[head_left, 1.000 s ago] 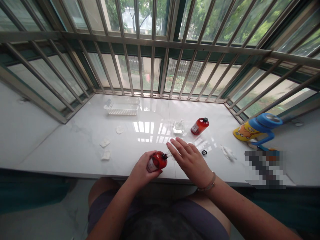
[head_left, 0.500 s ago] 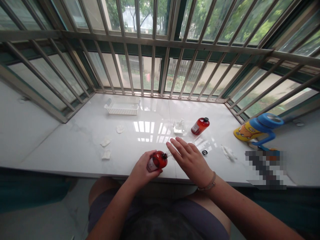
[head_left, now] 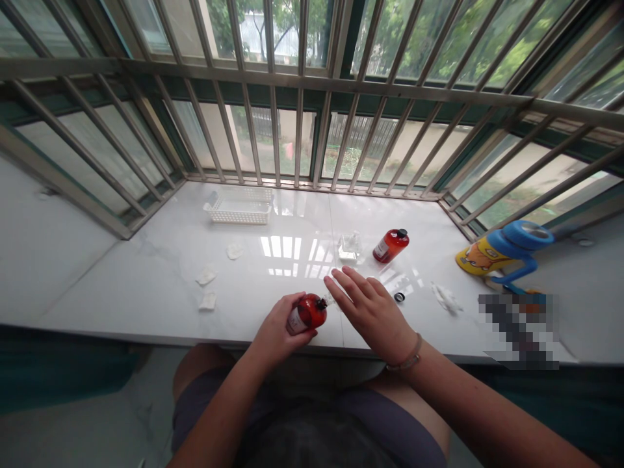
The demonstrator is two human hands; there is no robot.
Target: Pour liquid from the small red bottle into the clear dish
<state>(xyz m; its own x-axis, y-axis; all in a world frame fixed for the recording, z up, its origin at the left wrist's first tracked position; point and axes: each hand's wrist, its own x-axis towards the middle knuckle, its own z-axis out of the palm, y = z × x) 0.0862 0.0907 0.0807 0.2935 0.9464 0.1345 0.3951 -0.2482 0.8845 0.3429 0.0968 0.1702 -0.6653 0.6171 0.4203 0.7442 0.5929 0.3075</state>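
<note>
Left hand [head_left: 277, 325] wrapped round the tilted red bottle [head_left: 314, 313] near the front edge of the bench [head_left: 146, 299], I might spill any contents by tipping it further, while my right hand [head_left: 369, 315], straight-fingered beside its mouth [head_left: 320, 303], hides any hold.

On the counter [head_left: 146, 286], back left near the bars [head_left: 302, 80], a white basket [head_left: 238, 216]. In front of it, three white scraps [head_left: 234, 251], apart. At the right end, a blue-and-yellow flask [head_left: 480, 259]; nearer the front, a crumpled white piece [head_left: 445, 298]. Beyond the bars, trees [head_left: 507, 42].
</note>
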